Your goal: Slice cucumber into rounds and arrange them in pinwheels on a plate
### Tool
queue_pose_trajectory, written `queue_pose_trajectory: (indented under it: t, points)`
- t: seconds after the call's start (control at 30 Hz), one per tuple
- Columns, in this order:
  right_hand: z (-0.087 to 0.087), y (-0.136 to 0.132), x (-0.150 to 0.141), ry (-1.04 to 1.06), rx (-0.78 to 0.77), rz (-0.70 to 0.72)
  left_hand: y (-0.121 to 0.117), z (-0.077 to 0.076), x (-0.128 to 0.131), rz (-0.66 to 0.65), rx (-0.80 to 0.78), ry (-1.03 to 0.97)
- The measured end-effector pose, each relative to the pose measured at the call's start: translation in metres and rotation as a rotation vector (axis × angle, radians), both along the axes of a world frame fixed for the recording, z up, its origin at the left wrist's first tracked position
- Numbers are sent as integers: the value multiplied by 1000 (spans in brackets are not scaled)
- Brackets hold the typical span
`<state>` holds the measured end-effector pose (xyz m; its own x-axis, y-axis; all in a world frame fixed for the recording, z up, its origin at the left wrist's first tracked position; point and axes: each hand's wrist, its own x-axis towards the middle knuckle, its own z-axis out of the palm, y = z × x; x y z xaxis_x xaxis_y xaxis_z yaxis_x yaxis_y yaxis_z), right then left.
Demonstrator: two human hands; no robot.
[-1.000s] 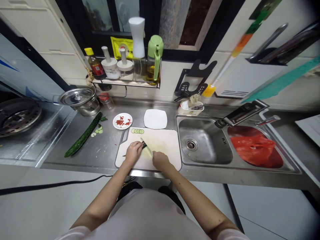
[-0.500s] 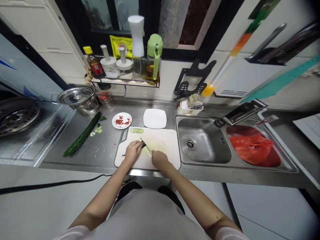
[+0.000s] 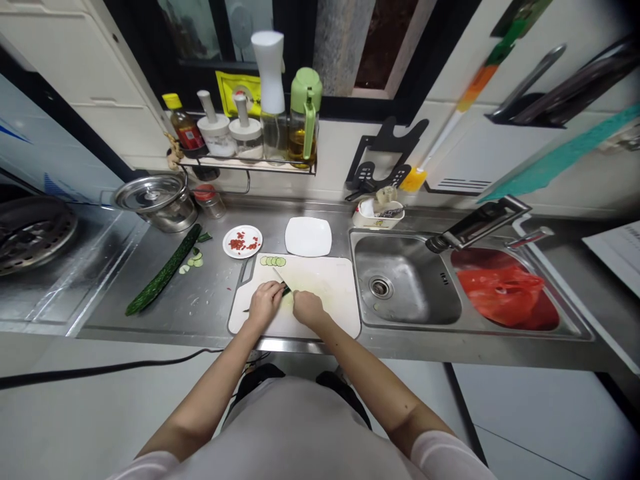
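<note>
The steel counter bears a white cutting board, its right edge just beside the sink. On the board, the left hand pins a cucumber piece; the right hand grips a knife. Slices line the board's far edge.

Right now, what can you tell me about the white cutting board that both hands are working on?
The white rectangular cutting board, plastic by its look, has rounded corners and a handle slot at its far left corner. It lies flat on the steel counter, just left of the sink. A row of cucumber slices sits along its far edge. The left hand and right hand rest on it, with a knife between them. Its surface looks faintly green-stained.
</note>
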<state>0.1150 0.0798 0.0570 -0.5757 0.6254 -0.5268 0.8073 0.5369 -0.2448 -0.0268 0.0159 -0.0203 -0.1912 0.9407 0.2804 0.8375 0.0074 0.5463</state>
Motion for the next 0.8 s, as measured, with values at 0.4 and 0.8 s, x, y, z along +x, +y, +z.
queue_pose_trajectory:
  t: [0.4, 0.8]
  points:
    - [-17, 1, -2, 47, 44, -12, 0, 3, 1, -3, -19, -8]
    - [-9, 2, -14, 49, 49, -53, -1, 1, 2, 3, -11, 6]
